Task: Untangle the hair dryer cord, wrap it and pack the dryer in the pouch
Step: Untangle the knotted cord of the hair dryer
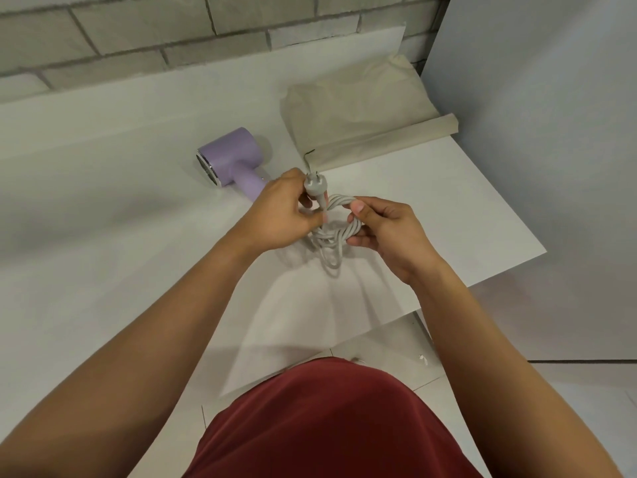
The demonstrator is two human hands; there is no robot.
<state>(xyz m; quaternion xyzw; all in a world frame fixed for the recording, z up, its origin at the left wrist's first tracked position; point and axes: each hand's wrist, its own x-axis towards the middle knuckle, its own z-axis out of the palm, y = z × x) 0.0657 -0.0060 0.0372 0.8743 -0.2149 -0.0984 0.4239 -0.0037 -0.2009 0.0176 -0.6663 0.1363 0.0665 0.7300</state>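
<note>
A lilac hair dryer (230,157) lies on its side on the white table (103,201), nozzle end facing left. Its grey cord (336,232) is twisted into a tangled coil that I hold up in front of me. My left hand (275,212) pinches the cord just below the grey plug (314,186), whose pins point away from me. My right hand (382,232) grips the right side of the coil between thumb and fingers. A beige cloth pouch (358,115) lies flat behind my hands, with a dark drawstring end at its near edge.
A grey brick wall (172,32) runs behind the table. A pale panel (534,167) stands at the right. The table's right edge drops to a tiled floor (568,408). My red shirt fills the bottom of the view.
</note>
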